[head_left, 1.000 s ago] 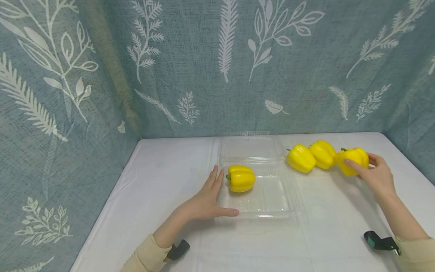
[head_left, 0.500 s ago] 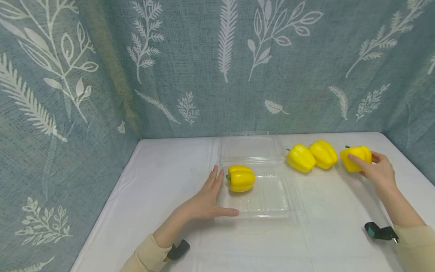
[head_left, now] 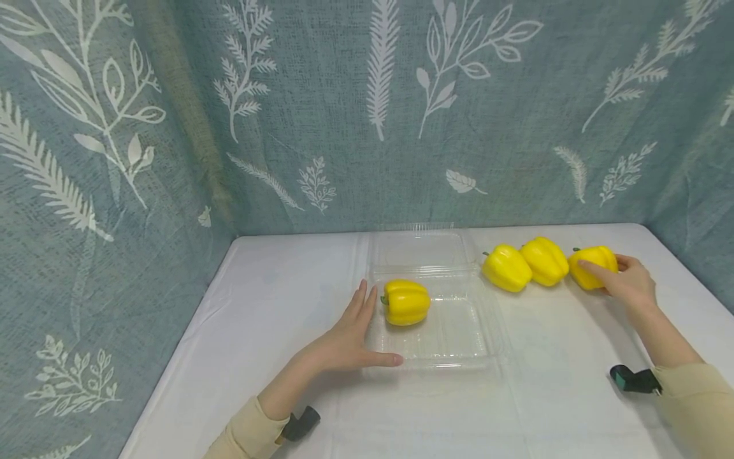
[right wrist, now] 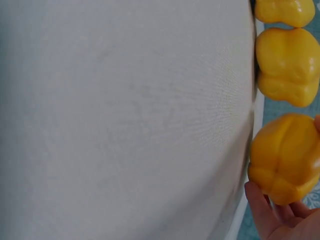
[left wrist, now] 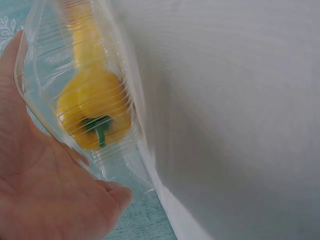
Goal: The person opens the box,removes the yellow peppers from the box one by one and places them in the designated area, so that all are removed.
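Note:
At the far right of the head view, my right hand [head_left: 632, 283] holds a yellow bell pepper [head_left: 594, 269], thumb on its near side and fingers behind it. The right wrist view shows the fingertips against this pepper [right wrist: 285, 157]. Two more yellow bell peppers lie to its left, a middle one [head_left: 545, 261] and an outer one [head_left: 507, 268]. My left hand [head_left: 347, 342] rests with spread, straight fingers at the left edge of a clear plastic clamshell container [head_left: 459, 331]. Inside the container's left part lies another yellow bell pepper [head_left: 407, 303], its green stem toward that hand.
The container's clear lid [head_left: 421, 248] lies folded back behind its base. A white cloth [head_left: 287, 274] covers the table. A blue-green leaf-patterned curtain [head_left: 332, 115] hangs behind and at both sides. Dark wrist devices [head_left: 633, 379] sit at both sleeves.
My right hand moved the held pepper slightly right, away from the middle pepper, then back left beside it. The left hand and the pepper in the container have stayed put.

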Action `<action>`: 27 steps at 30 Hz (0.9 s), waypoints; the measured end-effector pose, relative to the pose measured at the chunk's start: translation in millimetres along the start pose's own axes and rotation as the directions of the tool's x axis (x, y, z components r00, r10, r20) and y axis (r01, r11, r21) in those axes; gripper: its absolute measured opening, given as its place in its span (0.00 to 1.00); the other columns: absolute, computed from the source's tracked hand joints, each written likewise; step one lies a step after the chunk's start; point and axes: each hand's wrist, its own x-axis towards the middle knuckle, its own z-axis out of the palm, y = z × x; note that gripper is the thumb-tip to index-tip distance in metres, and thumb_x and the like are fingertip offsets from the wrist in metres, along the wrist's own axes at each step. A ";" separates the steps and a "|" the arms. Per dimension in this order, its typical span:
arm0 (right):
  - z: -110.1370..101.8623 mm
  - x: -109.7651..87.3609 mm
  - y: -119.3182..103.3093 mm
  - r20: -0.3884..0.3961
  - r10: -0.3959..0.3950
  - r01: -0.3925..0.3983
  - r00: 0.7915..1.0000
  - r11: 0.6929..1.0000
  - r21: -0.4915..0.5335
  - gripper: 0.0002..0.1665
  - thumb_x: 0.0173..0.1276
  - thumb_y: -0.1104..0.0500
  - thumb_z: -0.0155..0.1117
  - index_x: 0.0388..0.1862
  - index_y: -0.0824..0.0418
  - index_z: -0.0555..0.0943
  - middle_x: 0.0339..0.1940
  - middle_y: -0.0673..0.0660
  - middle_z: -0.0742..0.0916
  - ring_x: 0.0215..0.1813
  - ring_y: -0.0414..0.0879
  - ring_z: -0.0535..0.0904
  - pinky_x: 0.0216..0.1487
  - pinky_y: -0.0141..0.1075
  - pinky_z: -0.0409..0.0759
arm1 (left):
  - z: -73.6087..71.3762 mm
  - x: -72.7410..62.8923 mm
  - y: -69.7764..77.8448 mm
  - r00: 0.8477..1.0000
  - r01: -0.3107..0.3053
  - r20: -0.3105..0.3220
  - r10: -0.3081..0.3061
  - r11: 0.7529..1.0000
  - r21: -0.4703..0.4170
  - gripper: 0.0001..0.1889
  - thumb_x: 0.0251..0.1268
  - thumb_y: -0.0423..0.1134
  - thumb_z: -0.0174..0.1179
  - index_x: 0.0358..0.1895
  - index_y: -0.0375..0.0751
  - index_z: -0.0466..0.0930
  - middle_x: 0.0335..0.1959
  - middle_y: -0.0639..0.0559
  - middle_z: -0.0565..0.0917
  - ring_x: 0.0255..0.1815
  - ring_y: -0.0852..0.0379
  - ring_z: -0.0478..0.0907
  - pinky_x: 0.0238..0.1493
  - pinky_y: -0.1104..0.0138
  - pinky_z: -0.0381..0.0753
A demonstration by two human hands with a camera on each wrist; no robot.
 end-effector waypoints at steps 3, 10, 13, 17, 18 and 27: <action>0.9 -1.1 -2.1 0.013 -0.003 0.003 1.000 1.000 -0.012 0.74 0.52 0.19 0.55 0.78 0.70 0.44 0.73 0.77 0.58 0.69 0.71 0.58 0.62 0.60 0.69 | -0.2 -0.4 0.5 1.000 0.004 0.001 -0.004 1.000 -0.002 0.70 0.43 0.71 0.69 0.79 0.45 0.30 0.78 0.45 0.25 0.78 0.43 0.32 0.72 0.45 0.50; -8.6 -38.4 -42.6 0.065 0.045 -0.045 0.997 0.999 -0.012 0.72 0.56 0.22 0.57 0.77 0.72 0.44 0.74 0.77 0.56 0.70 0.71 0.56 0.60 0.54 0.74 | 0.3 -0.1 -0.6 1.000 -0.002 0.000 0.002 1.000 0.002 0.69 0.43 0.71 0.69 0.79 0.44 0.31 0.78 0.44 0.26 0.78 0.43 0.31 0.72 0.44 0.49; -9.8 -47.7 -53.1 0.071 0.050 -0.050 0.996 0.999 -0.006 0.71 0.57 0.24 0.58 0.77 0.73 0.44 0.74 0.78 0.56 0.71 0.72 0.54 0.66 0.62 0.63 | 0.1 -0.2 -0.4 1.000 0.001 0.002 -0.001 1.000 0.003 0.69 0.43 0.71 0.68 0.79 0.44 0.31 0.78 0.45 0.26 0.78 0.43 0.31 0.72 0.45 0.49; -3.2 -25.5 -34.0 0.057 0.022 -0.020 0.998 0.999 -0.039 0.73 0.54 0.20 0.56 0.77 0.71 0.45 0.74 0.77 0.57 0.71 0.73 0.54 0.65 0.65 0.61 | -0.3 -0.5 -0.2 1.000 0.006 0.006 -0.006 1.000 0.003 0.70 0.43 0.72 0.68 0.79 0.44 0.30 0.78 0.45 0.25 0.78 0.44 0.31 0.73 0.45 0.49; -1.8 -18.8 -28.2 0.056 0.014 -0.012 0.998 0.999 -0.046 0.74 0.53 0.19 0.55 0.78 0.70 0.45 0.74 0.77 0.56 0.71 0.73 0.54 0.65 0.65 0.62 | -0.3 -0.5 -0.3 1.000 0.006 0.007 -0.006 1.000 0.002 0.70 0.43 0.72 0.68 0.79 0.44 0.30 0.78 0.45 0.25 0.78 0.44 0.31 0.73 0.45 0.49; 0.2 -18.3 -31.0 0.054 -0.016 0.021 0.998 0.996 -0.088 0.71 0.57 0.21 0.53 0.77 0.72 0.44 0.73 0.78 0.56 0.70 0.74 0.54 0.64 0.66 0.62 | -0.6 -0.9 -0.7 1.000 -0.009 0.006 0.009 1.000 -0.009 0.69 0.44 0.71 0.68 0.79 0.43 0.30 0.78 0.45 0.25 0.78 0.42 0.30 0.73 0.44 0.47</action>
